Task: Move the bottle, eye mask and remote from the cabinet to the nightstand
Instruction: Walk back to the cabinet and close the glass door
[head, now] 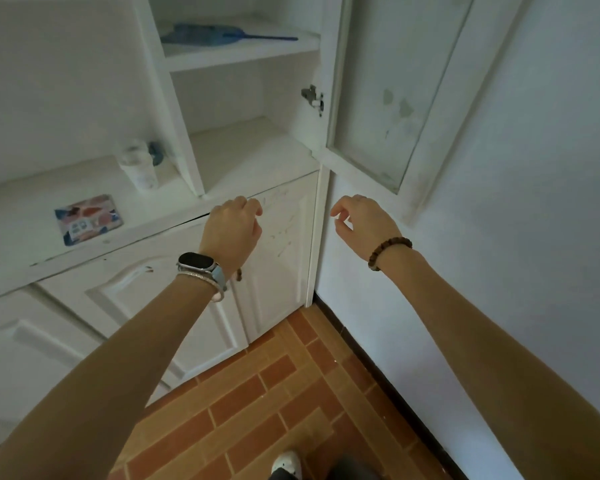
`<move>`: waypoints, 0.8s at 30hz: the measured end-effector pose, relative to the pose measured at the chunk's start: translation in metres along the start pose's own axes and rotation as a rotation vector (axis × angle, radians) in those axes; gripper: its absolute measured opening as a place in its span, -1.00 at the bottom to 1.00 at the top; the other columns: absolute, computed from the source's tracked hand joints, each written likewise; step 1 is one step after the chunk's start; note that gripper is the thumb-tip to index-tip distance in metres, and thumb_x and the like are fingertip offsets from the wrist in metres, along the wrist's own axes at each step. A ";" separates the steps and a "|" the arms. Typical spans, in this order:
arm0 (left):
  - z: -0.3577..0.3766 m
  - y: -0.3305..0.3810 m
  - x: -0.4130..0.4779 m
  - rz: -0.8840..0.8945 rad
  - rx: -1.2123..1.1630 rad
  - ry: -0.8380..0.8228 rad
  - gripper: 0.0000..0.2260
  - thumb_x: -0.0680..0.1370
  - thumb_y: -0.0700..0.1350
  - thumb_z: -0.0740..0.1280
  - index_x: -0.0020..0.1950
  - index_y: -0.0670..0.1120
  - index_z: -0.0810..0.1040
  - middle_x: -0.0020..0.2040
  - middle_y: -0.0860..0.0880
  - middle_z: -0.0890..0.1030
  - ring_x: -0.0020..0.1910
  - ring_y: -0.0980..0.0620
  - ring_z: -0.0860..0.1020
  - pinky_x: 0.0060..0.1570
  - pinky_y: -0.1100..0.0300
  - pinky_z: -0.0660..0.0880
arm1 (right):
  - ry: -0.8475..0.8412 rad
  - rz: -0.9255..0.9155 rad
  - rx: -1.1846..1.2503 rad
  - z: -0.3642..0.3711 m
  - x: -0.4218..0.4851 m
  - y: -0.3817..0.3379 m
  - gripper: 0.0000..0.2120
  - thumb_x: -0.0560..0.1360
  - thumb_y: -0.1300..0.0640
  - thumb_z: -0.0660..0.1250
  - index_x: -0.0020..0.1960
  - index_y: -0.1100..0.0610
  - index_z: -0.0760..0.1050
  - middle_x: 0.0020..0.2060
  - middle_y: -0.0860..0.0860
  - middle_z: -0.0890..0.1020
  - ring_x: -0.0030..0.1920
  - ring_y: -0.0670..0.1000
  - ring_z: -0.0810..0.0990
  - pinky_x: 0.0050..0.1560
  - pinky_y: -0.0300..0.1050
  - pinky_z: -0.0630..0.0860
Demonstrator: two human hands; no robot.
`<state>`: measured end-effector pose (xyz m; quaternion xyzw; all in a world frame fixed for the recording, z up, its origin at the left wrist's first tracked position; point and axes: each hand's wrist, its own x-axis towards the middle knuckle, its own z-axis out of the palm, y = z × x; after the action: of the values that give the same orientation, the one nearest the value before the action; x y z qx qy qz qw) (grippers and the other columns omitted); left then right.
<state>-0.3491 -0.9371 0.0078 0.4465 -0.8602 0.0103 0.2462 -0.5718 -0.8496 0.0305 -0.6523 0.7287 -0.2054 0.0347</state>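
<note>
Both hands empty before the white cabinet [21, 261].
Left hand [232, 230] is at the ledge's front edge, fingers loosely curled, gripping nothing; right hand [364, 223] hangs in the air below the open glass door [395, 91], equally slack and empty. The bottle [137, 166] stands upright on the ledge, left bay, well apart from both hands. A dark item [156, 153] just behind it is too blurred to identify.

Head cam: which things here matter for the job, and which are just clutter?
Job: cabinet; clear container on its counter, possibly the bottle; left hand; right hand. No eye mask or remote visible.
Lying about: blue long-handled tool on the upper shelf; colourful flat packet on the counter; dark object behind the container, unclear.
</note>
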 end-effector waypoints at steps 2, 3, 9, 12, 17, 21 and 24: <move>-0.003 -0.002 0.018 0.022 -0.001 0.027 -0.84 0.52 -0.25 0.24 0.06 -0.16 0.55 -0.08 -0.12 0.60 -0.17 -0.09 0.55 -0.05 -0.05 0.52 | 0.031 -0.008 0.000 -0.007 0.012 -0.003 -0.83 0.57 0.14 0.22 0.14 0.08 0.50 0.03 0.02 0.57 0.05 0.01 0.53 0.01 -0.09 0.53; -0.006 -0.002 0.026 0.038 -0.004 0.044 -0.84 0.52 -0.25 0.24 0.06 -0.17 0.55 -0.09 -0.12 0.60 -0.18 -0.09 0.54 -0.06 -0.05 0.52 | 0.043 -0.009 0.004 -0.012 0.019 -0.005 -0.83 0.57 0.14 0.22 0.14 0.08 0.49 0.02 0.01 0.57 0.05 0.00 0.52 0.01 -0.09 0.53; -0.024 0.005 0.071 0.094 -0.069 0.149 -0.85 0.52 -0.26 0.25 0.05 -0.16 0.55 -0.09 -0.10 0.59 -0.17 -0.07 0.54 -0.07 -0.04 0.52 | 0.168 -0.078 -0.016 -0.059 0.058 -0.009 -0.83 0.56 0.13 0.24 0.14 0.05 0.49 -0.01 -0.02 0.57 0.00 -0.07 0.48 -0.01 -0.21 0.45; -0.040 0.018 0.094 0.142 -0.098 0.204 -0.85 0.52 -0.28 0.25 0.05 -0.17 0.55 -0.11 -0.11 0.58 -0.21 -0.06 0.53 -0.13 0.02 0.52 | 0.240 -0.099 -0.017 -0.097 0.076 -0.011 -0.83 0.56 0.15 0.22 0.12 0.06 0.50 -0.02 -0.04 0.56 -0.03 -0.06 0.50 -0.02 -0.19 0.46; -0.074 0.048 0.142 0.248 -0.071 0.305 -0.86 0.50 -0.28 0.29 0.03 -0.17 0.56 -0.09 -0.10 0.59 -0.16 -0.10 0.55 -0.07 0.01 0.51 | 0.373 -0.122 0.024 -0.170 0.098 -0.013 -0.82 0.57 0.14 0.21 0.13 0.04 0.50 -0.11 -0.11 0.55 -0.11 -0.07 0.55 -0.05 -0.10 0.56; -0.102 0.084 0.180 0.358 -0.069 0.402 -0.88 0.48 -0.30 0.31 -0.02 -0.16 0.56 -0.14 -0.10 0.58 -0.18 -0.09 0.54 -0.10 0.04 0.46 | 0.535 -0.145 0.098 -0.221 0.107 -0.007 -0.85 0.57 0.12 0.22 0.11 0.02 0.50 -0.19 -0.13 0.57 -0.21 -0.10 0.55 -0.10 -0.07 0.58; -0.117 0.114 0.208 0.439 -0.077 0.462 -0.88 0.48 -0.29 0.31 -0.02 -0.15 0.56 -0.15 -0.08 0.58 -0.18 -0.09 0.53 -0.09 0.01 0.47 | 0.680 -0.172 0.181 -0.253 0.108 -0.001 -0.85 0.57 0.10 0.22 0.13 0.00 0.47 -0.18 -0.13 0.56 -0.21 -0.11 0.57 -0.12 -0.09 0.58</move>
<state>-0.4883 -0.9996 0.2242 0.2266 -0.8570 0.1318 0.4436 -0.6672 -0.8893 0.2851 -0.6000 0.6198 -0.4766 -0.1694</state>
